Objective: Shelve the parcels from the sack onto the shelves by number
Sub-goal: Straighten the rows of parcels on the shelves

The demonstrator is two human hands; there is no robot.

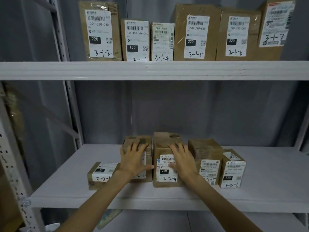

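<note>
Both hands lie flat, fingers spread, gripping nothing: left hand (133,160) on parcel 3-2-2 (138,144), right hand (183,160) on parcel 3-2-4 (167,166) (lower shelf (66,186)); parcels touching, perhaps; 3-2-5 (208,158) just right

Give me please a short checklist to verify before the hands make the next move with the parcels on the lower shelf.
1. Left hand flat on parcel 3-2-2: ok.
2. Right hand flat on parcel 3-2-4: ok.
3. Number order on lower shelf: not ok, no 3-2-3 visible between them.
4. Gap for a 3-2-3: not ok, the two parcels stand almost touching.
5. Parcel 3-2-5 close beside the right hand, room to slide: cannot tell.
</note>
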